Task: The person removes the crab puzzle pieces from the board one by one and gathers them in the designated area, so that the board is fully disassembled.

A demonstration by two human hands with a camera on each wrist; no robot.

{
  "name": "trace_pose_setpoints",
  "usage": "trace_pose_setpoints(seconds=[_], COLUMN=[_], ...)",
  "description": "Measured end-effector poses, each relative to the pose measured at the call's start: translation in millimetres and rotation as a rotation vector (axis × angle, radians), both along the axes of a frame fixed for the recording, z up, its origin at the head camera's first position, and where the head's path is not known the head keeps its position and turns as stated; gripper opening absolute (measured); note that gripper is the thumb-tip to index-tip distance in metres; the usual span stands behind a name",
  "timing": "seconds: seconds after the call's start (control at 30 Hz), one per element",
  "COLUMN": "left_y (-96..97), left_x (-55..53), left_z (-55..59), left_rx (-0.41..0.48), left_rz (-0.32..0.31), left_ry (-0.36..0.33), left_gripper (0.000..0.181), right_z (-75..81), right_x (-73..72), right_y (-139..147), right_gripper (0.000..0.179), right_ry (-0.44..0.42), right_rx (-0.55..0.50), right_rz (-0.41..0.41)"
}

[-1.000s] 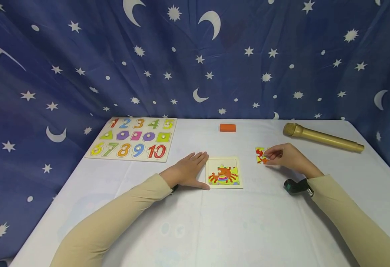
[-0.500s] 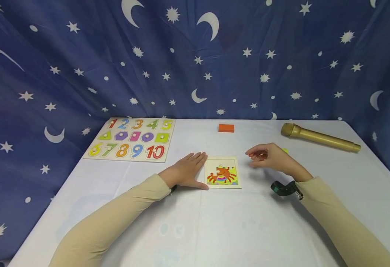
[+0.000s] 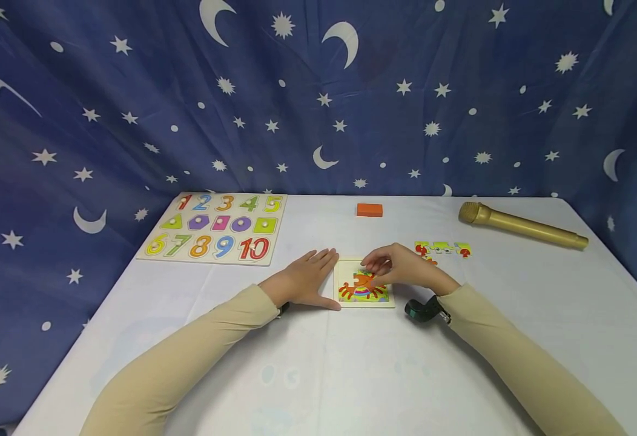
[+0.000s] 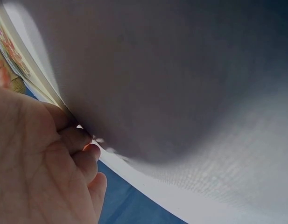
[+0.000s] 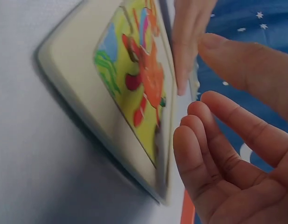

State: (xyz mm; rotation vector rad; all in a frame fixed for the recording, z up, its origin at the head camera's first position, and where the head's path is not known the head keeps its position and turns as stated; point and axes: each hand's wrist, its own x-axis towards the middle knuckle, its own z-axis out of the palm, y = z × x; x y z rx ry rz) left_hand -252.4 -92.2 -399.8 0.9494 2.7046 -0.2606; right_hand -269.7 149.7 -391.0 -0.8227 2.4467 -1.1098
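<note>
A small square wooden puzzle board [image 3: 366,305] lies on the white table, with an orange crab picture [image 5: 151,70] partly laid in its frame. My left hand [image 3: 306,280] rests flat at the board's left side, fingers stretched out and thumb along the lower left corner. Over the board's upper right is my right hand [image 3: 402,266], thumb and fingers bent but apart. In the right wrist view no piece shows between them. Several loose puzzle pieces [image 3: 441,247], yellow with red, lie right of the board, one partly covered by the right hand.
A number puzzle board [image 3: 206,229] with knobbed shapes sits at the back left. An orange block [image 3: 370,210] stands at the back middle, a gold microphone [image 3: 522,225] at the back right. A blue starry curtain [image 3: 275,91] hangs behind the table.
My right hand has left the loose pieces and travelled left to over the crab board, uncovering those pieces. My left hand has stayed at the board's left side.
</note>
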Motion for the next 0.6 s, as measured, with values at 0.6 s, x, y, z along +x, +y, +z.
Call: trace_pose_setpoints(seconds=[0.6], left_y=[-0.2], left_x=[-1.5], left_z=[-1.4], left_rx=[0.004], left_rz=[-0.004], left_ry=[0.003], left_gripper=[0.110], right_z=[-4.9], right_x=[-7.0], right_y=[-16.3], right_gripper=[0.037], right_ry=[0.025], right_rx=[0.132], right_rz=[0.038])
